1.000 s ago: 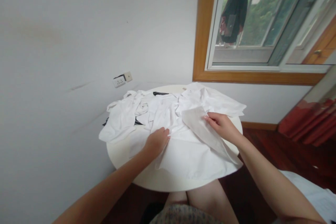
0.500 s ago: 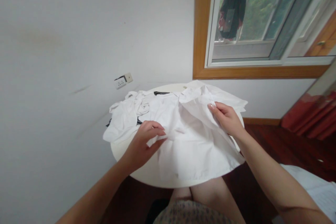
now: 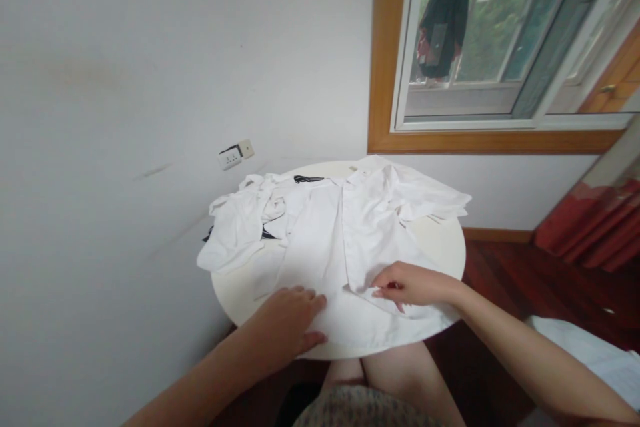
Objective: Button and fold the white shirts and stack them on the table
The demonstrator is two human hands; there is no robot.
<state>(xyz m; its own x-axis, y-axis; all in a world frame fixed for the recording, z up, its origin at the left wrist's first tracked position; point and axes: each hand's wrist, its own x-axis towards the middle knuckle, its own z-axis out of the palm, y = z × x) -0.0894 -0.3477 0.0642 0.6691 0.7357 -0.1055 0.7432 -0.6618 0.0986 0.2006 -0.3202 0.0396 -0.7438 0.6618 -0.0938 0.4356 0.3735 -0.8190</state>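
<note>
A white shirt [image 3: 320,240] lies spread over a round table, with its front edge running down the middle and a sleeve reaching to the right. My left hand [image 3: 295,320] rests open on the lower left of the shirt, near its hem. Lower right, my right hand [image 3: 407,285] pinches the loose lower corner of the shirt's front panel, with thumb and fingers together. The panel lies over the layer of cloth beneath it. Bunched white clothing [image 3: 235,220] with black striped parts sits to the left of the shirt.
The round white table [image 3: 235,290] stands against the wall. A power outlet [image 3: 230,158] is on the wall behind it. To the right are a wood-framed window [image 3: 380,80], a red curtain [image 3: 590,220] and white cloth [image 3: 590,353] low down.
My right hand has moved down and left, laying the lifted front panel over the shirt. My left hand has come down nearer the hem and now lies flat.
</note>
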